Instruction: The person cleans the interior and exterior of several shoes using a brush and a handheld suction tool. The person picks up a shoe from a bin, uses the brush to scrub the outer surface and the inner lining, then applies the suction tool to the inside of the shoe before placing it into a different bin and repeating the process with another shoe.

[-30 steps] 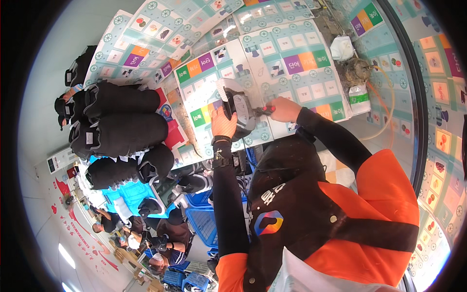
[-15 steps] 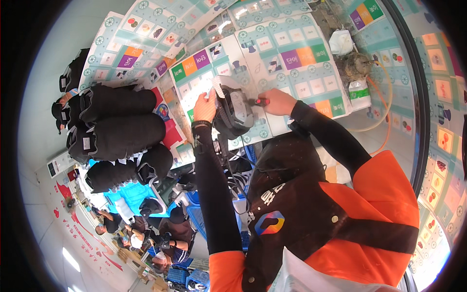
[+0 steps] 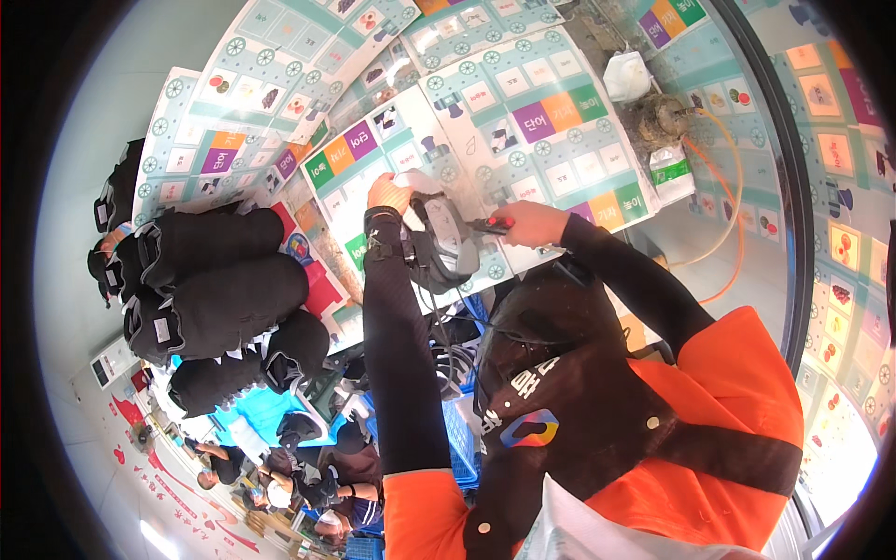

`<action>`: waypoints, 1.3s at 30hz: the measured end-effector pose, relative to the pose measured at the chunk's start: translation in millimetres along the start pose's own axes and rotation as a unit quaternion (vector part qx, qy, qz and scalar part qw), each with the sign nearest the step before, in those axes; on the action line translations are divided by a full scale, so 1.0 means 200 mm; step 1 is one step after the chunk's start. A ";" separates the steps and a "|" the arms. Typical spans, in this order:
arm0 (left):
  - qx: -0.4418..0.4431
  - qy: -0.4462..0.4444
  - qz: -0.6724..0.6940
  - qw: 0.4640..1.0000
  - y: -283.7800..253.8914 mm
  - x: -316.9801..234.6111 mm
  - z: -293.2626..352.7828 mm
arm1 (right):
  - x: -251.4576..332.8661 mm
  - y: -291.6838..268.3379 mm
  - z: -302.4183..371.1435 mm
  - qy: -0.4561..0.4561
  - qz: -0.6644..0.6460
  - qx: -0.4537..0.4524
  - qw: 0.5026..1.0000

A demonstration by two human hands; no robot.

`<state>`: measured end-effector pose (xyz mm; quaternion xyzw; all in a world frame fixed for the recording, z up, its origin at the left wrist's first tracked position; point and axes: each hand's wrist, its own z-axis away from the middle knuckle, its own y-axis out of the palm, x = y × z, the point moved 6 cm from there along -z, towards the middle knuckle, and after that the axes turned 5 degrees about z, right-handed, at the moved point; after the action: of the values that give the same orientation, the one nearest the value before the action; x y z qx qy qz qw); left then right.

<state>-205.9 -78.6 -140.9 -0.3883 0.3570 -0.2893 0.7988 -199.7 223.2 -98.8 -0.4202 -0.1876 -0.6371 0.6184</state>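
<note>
A rounded black-and-grey item point(image 3: 446, 227), with a pale white part at its far end, lies near the front edge of the worktable point(image 3: 504, 177). I cannot make out its exact kind. My left hand point(image 3: 390, 196) is closed on its upper left side, by the white part. Closed around a slim tool with a red-and-black handle point(image 3: 491, 225) is my right hand point(image 3: 532, 224). The dark end of that tool points left and meets the item's right side, or comes very close to it. Thin dark cords hang below the item.
Stacks of nested black fabric pieces point(image 3: 238, 289) stand at my left. A white bag point(image 3: 626, 77), a round brown lump point(image 3: 661, 119) and yellow and orange hoses point(image 3: 733, 219) are at the right. Blue crates point(image 3: 457, 439) sit below the table. Other people work at lower left.
My view has shifted, so the table sits a little further left. The left hand has moved toward the item's far end, and the item has turned slightly. The right hand keeps the tool beside it.
</note>
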 end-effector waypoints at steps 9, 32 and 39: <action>-0.192 0.136 0.026 0.972 -0.58 -0.47 0.60 | 0.18 -0.33 0.36 -0.043 -0.075 -0.114 0.990; -0.190 0.064 0.015 0.980 -0.41 -0.29 0.67 | 0.14 0.03 -0.13 -0.081 0.088 -0.187 0.975; -0.190 0.062 -0.008 0.980 -0.43 -0.33 0.72 | 0.17 0.04 -0.16 -0.094 0.057 -0.203 0.973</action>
<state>-145.2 -17.0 17.0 -0.5170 0.4509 -0.2464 0.6846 -197.6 175.2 -93.4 -0.6046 -0.0874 -0.5830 0.5356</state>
